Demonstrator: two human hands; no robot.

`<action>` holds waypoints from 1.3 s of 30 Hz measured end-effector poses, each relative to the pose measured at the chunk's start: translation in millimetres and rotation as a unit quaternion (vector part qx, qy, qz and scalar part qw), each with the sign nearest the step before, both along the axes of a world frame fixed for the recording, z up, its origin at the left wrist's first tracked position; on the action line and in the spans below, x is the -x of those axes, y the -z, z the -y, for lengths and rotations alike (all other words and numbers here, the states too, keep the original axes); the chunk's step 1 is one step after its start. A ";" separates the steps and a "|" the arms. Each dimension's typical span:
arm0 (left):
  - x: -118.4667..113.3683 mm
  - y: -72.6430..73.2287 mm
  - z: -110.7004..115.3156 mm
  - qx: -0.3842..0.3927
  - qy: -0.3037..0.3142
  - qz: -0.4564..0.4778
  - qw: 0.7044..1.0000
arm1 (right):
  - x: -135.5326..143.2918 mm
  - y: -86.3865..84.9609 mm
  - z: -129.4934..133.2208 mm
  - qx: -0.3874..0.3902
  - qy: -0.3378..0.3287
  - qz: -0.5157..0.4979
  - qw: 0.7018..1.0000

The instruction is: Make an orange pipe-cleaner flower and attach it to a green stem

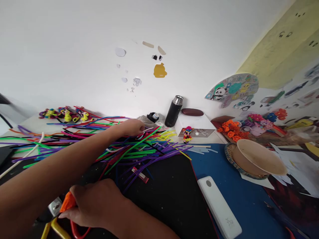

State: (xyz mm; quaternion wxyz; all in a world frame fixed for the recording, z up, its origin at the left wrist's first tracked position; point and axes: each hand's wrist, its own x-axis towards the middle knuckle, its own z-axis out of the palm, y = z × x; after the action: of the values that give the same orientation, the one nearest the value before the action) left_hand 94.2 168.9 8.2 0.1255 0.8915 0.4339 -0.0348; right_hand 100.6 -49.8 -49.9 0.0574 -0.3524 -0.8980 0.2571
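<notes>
Stretched out over a heap of colourful fuzzy stems (142, 149), my left hand (134, 127) has its fingers bent down at the heap's far side, beside a white stem; whether it grips one is hidden. Low in the view, my right hand (97, 202) pinches an orange piece (67, 201) between thumb and forefinger. Below that hand are a red loop (77, 230) and yellow handles (58, 229). A small red-and-white packet (140, 175) lies on the black mat (164, 196).
A black thermos (173, 111) stands by the wall, left of a white box (194, 124) with a small figure (187, 134) before it. Right are a white power bank (219, 207), a basket (231, 159) with a bowl (261, 156), and orange flowers (230, 130).
</notes>
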 end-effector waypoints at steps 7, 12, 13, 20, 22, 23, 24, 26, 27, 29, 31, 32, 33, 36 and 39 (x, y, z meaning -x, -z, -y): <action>-5.5 -11.2 8.8 0.005 0.035 0.015 0.999 | 2.1 4.6 -2.6 0.018 -0.009 -0.004 1.000; 1.8 -23.1 12.3 0.001 0.024 0.047 0.999 | 2.2 5.2 -1.9 0.006 -0.004 -0.004 1.000; 2.6 -25.5 13.3 0.006 0.022 0.055 0.998 | 2.2 5.0 -1.7 0.003 -0.001 -0.003 1.000; 3.7 -33.7 16.4 0.043 0.006 0.087 0.995 | 0.4 -1.4 -0.9 -0.002 -0.005 0.006 1.000; 4.7 -32.1 13.3 0.076 0.012 0.113 0.991 | -0.6 -3.5 -0.6 0.003 -0.007 0.011 1.000; 5.4 -30.9 11.1 0.096 0.018 0.129 0.987 | -1.0 -4.2 -0.4 0.003 -0.007 0.008 1.000; 6.1 -29.6 8.7 0.118 0.026 0.145 0.982 | -1.4 -4.6 -0.2 0.001 -0.006 0.005 1.000; 7.2 -27.4 4.1 0.160 0.046 0.168 0.972 | -1.8 -4.7 -0.1 -0.002 -0.003 0.001 1.000; 7.5 -26.6 2.2 0.178 0.056 0.176 0.967 | -1.8 -4.5 -0.1 -0.002 -0.003 0.000 1.000; 7.0 -25.4 -0.3 0.206 0.071 0.187 0.958 | -1.6 -4.2 -0.6 0.000 -0.005 0.000 1.000; 4.8 -24.3 -1.2 0.218 0.076 0.194 0.953 | -1.3 -4.1 -1.3 0.007 -0.007 0.002 1.000; 3.1 -23.6 -1.3 0.219 0.076 0.197 0.952 | -1.1 -4.2 -1.7 0.011 -0.009 0.005 1.000; 1.2 -22.8 -1.4 0.218 0.075 0.201 0.952 | -0.9 -4.4 -2.1 0.015 -0.010 0.009 1.000; -4.7 -20.1 -1.2 0.206 0.065 0.205 0.955 | -0.4 -4.8 -2.8 0.020 -0.010 0.017 1.000; -9.0 -20.5 -1.3 0.165 0.035 0.207 0.964 | -0.4 -5.0 -2.4 0.020 -0.011 0.020 1.000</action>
State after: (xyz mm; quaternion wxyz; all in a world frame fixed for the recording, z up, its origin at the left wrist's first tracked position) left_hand 103.2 170.2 28.7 0.3562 0.8610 0.3552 0.0749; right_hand 101.0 -47.4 -44.9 0.0298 -0.3485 -0.8975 0.2687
